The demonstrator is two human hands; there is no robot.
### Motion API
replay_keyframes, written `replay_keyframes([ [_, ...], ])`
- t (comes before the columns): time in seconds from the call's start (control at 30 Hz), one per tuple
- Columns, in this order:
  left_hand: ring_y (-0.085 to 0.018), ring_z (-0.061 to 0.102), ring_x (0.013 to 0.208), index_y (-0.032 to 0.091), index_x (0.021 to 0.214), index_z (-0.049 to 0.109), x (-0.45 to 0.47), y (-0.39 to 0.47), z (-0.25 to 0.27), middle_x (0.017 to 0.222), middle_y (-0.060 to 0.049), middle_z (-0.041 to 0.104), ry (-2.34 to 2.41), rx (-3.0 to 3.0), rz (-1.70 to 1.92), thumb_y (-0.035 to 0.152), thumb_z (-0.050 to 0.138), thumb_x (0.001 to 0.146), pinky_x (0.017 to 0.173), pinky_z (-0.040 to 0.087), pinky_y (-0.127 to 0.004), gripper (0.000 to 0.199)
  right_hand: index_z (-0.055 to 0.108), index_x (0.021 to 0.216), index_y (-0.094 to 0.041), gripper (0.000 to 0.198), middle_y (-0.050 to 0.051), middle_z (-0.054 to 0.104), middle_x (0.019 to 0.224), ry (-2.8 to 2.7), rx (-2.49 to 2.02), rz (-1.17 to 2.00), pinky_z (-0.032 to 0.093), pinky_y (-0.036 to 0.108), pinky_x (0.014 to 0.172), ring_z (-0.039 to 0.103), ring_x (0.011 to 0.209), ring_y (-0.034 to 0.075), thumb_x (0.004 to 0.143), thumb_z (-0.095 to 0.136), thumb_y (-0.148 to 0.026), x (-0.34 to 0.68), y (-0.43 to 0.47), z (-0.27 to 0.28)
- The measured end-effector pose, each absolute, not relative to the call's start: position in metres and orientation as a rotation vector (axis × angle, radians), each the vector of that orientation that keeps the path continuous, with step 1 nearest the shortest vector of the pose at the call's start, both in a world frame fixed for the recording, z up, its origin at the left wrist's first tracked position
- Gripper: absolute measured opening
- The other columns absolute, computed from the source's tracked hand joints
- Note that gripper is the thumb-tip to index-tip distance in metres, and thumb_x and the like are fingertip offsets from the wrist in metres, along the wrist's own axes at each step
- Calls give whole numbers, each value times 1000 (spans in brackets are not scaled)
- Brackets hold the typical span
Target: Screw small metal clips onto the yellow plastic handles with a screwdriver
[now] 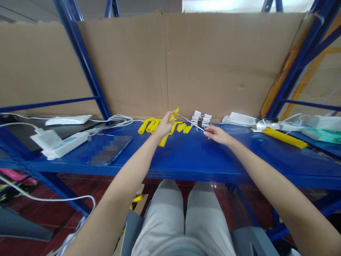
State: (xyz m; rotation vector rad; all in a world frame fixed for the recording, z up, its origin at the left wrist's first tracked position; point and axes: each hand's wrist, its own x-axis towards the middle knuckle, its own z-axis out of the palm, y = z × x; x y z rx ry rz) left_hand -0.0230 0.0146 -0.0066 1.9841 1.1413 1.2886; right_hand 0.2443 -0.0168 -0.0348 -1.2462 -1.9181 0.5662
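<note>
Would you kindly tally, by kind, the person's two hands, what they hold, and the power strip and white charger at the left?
Hands: 2 (left hand, right hand)
Held yellow piece: 1
Held slim tool: 1
Power strip: 1
White charger: 1
Total: 6

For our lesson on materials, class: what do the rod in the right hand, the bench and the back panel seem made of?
Rod: probably metal, polished; silvery gleam.
Bench: likely painted metal, glossy blue with soft reflections.
Panel: apparently cardboard, matte brown with a vertical crease.
</note>
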Motion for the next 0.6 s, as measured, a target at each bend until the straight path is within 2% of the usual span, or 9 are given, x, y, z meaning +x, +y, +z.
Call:
replay_keyframes([
  [0.2,-2,38,39,23,131,38,-22,11,-4,88,-3,58,1155,1995,1279,19,39,90,39,37,-17,42,46,77,-20,30,-3,54,62,-1901,-1219,587,42,24,48,52,50,10,73,65,-43,244,-20,-34],
  [0.43,-3,37,38,22,132,37,-22,9,-3,68,2,52,1159,1995,1253,17,39,89,39,35,-16,44,43,79,-21,27,-4,54,63,-1929,-1222,592,42,23,50,50,51,9,77,61,-41,246,-13,-37],
  [0.6,-3,37,38,23,131,38,-22,11,-5,69,2,53,1131,2005,1273,21,42,89,39,35,-15,42,44,80,-21,27,-4,53,65,-1946,-1212,459,43,26,53,49,54,11,75,59,-43,250,-8,-43],
])
